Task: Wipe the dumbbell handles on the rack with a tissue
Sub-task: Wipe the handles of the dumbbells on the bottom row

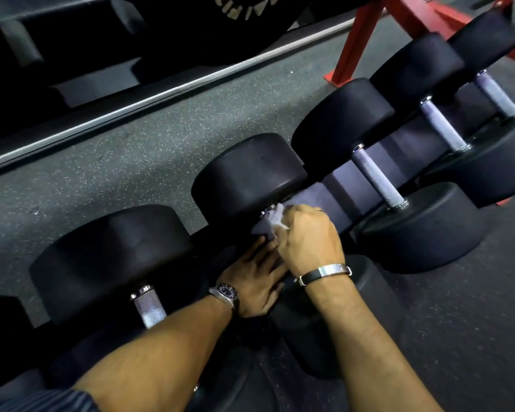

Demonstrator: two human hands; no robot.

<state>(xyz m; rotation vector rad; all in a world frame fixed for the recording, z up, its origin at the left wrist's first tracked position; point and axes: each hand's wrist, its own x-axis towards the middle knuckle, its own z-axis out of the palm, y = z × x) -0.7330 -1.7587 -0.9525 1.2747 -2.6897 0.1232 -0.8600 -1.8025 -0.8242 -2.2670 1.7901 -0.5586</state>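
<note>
Row of black dumbbells on a low rack (399,150), handles lying parallel, each long axis running from near-right toward far-left, across the line of the forearms. Right hand (308,239) curled over the handle of the 2nd dumbbell (250,173) from the near end, fingers wrapped round a white tissue (275,220) bunched against the bar just below the far head; handle itself almost wholly hidden under hand and tissue. Left hand (254,281) just beside, nearer the body, fingers fairly straight and pointing toward the same handle, apparently resting on the near head or rack; exact contact unclear. Next bare handle (378,176) lying to the right, nearer the right hand; another handle (149,307) to the left.
</note>
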